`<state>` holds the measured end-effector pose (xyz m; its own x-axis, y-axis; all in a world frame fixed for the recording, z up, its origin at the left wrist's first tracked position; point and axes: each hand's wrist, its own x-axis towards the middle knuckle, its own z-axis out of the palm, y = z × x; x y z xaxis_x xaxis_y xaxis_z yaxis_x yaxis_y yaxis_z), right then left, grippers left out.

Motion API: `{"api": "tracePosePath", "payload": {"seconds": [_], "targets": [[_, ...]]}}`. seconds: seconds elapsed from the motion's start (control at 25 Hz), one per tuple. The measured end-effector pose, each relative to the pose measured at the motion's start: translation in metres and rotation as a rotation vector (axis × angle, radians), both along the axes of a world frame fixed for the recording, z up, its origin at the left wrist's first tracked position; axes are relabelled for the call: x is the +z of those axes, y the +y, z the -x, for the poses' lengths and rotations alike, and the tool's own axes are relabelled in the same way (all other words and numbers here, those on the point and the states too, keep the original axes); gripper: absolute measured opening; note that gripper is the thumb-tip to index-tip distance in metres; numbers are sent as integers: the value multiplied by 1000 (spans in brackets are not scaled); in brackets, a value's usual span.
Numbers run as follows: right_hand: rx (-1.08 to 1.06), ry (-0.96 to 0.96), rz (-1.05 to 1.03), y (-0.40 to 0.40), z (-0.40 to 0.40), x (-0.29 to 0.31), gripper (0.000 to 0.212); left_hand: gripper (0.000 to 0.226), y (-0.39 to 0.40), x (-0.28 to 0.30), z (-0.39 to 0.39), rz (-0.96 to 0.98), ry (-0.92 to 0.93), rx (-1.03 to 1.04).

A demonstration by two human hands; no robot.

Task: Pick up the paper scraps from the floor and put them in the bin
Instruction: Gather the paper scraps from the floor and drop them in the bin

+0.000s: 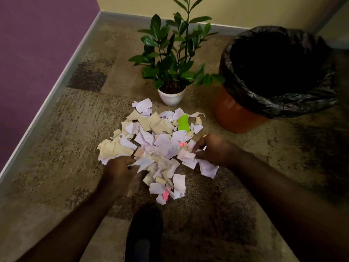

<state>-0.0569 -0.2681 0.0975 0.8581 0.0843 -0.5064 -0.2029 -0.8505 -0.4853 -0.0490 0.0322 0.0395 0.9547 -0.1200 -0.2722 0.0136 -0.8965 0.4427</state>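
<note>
The floor is a mottled tan-and-brown patterned carpet [62, 140] with darker square patches, running into a corner where a purple wall [32, 53] on the left meets a pale yellow wall [245, 10] at the back, both edged by a grey skirting board [62, 76]. In the middle of the carpet lies a loose heap of torn paper scraps [154, 140], mostly white and beige with a bright green piece and a few pink bits. Just beyond the heap stands a leafy green plant in a small white pot [171, 97]. To its right, near the heap but apart from it, sits the round orange bin lined with a black plastic bag [273, 76], its mouth open and dark inside.

The person's left hand [120, 171] is down at the near-left edge of the heap, fingers curled closed around some scraps. The right hand [213, 150] is at the right edge, fingers pinched shut on several white pieces. A dark shoe [143, 235] rests on the carpet below the pile.
</note>
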Motion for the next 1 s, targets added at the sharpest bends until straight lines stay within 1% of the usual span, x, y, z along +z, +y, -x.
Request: {"api": "tracePosePath", "payload": {"seconds": [0.12,0.28,0.4,0.48,0.6,0.72,0.8,0.88,1.0], "targets": [[-184,-132,-138,-17,-1,52,10,17,-28,54,-28,87,-167,-78],[-445,-276,-271,-50,-6,99,10,11,-86,129,-68,324,-301,-97],[-675,-499,-313,-80,-13,115,12,10,-142,168,-94,464,-360,-167],[-836,-665,-315,-98,-17,117,13,11,-181,184,-104,503,-406,-202],[-1087,-805,-257,-124,-21,111,21,10,-237,190,-114,515,-396,-213],[-1252,-862,-227,-139,-27,98,23,10,-275,184,-122,516,-388,-191],[-1289,-861,-159,-145,-30,88,24,13,-296,177,-126,464,-371,-212],[-1288,-839,-117,-146,-31,79,24,15,-312,171,-127,371,-328,-286],[-1211,-803,-79,-142,-33,73,26,14,-327,165,-126,239,-290,-407]]}}
